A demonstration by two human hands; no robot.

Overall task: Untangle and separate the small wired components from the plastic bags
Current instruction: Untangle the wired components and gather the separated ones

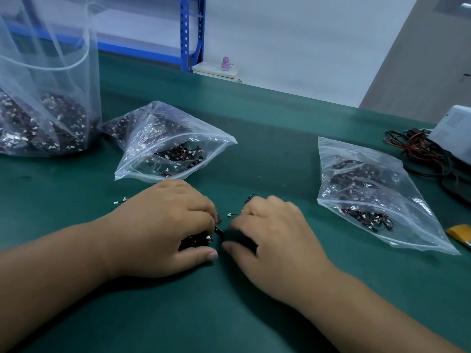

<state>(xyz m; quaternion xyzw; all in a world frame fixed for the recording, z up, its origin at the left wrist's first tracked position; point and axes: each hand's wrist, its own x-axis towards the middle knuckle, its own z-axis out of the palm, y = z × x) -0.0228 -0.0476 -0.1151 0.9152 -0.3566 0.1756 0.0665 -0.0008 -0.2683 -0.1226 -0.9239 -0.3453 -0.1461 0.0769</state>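
Observation:
My left hand (163,225) lies on the green mat, its curled fingers holding a small clump of black wired components (198,242). Close to its right, my right hand (270,228) has its fingers curled over more of the dark pieces (246,242), blurred, with a thin wire and white connector (230,214) stretched between the two hands. An open zip bag of the same components (168,146) lies just behind my left hand. A second zip bag (369,192) lies to the right. A loose connector (119,201) sits left of my left hand.
A tall clear bag full of components (46,103) stands at the far left. A white device (453,131) with tangled red and black cables (418,151) sits at the right edge, a yellow object (461,234) below it. Blue shelving (190,31) stands beyond the table.

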